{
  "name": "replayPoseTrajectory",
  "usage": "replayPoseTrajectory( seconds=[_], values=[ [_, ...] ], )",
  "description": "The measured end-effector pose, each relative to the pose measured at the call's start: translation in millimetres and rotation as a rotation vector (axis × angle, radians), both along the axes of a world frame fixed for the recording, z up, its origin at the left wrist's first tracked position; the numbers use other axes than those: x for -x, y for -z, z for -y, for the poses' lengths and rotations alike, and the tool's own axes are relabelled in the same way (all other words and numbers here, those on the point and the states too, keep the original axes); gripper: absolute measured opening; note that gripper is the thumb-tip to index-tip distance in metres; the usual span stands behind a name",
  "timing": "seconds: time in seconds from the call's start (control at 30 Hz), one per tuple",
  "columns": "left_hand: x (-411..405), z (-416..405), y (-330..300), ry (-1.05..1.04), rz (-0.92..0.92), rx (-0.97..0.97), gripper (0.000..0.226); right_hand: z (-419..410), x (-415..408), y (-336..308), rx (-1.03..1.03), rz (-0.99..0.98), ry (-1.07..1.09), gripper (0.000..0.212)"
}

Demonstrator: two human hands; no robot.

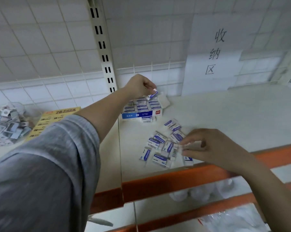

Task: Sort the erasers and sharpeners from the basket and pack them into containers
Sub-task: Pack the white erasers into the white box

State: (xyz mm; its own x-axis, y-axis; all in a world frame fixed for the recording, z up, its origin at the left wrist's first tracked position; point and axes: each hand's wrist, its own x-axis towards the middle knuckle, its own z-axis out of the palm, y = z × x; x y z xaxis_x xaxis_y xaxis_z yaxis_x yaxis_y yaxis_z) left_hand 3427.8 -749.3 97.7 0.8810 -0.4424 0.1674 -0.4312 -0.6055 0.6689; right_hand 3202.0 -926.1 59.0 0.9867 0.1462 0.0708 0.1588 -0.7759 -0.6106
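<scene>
A blue-and-white eraser box [141, 114] stands at the back of the shelf, packed with several wrapped erasers. My left hand [139, 86] reaches over its far right corner and pinches one eraser [153, 94] just above the rows. Loose white erasers with blue sleeves [159, 148] lie scattered near the shelf's front edge. My right hand [206, 146] is at the right side of that pile, fingers pinching a white eraser [188, 145]. A clear container of sharpeners [6, 124] sits at the far left.
A yellow box [51, 121] lies between the sharpener container and my left arm. A paper sign [213, 54] hangs on the tiled back wall. The shelf [233, 118] has an orange front rail [175, 180]; lower shelves hold white items and a plastic bag [233, 220].
</scene>
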Motion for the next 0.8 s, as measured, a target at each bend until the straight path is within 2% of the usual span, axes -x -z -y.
replayPoseTrajectory(
  seconds=[0.13,0.4,0.53,0.7,0.8],
  values=[
    [-4,4,5,0.042,0.028,-0.136,0.022,-1,6,0,-0.009,-0.029,-0.016,0.025],
    [-8,3,9,0.119,-0.009,-0.245,0.02,-8,8,-1,0.014,-0.094,0.023,0.031],
    [-9,3,14,0.112,-0.004,-0.228,0.02,-10,7,1,-0.013,-0.129,0.074,0.031],
    [-7,1,17,0.074,0.033,-0.19,0.017,-12,7,3,-0.006,-0.178,0.154,0.046],
    [-5,1,18,0.049,0.037,-0.178,0.017,-14,9,2,-0.015,-0.18,0.16,0.042]
  ],
)
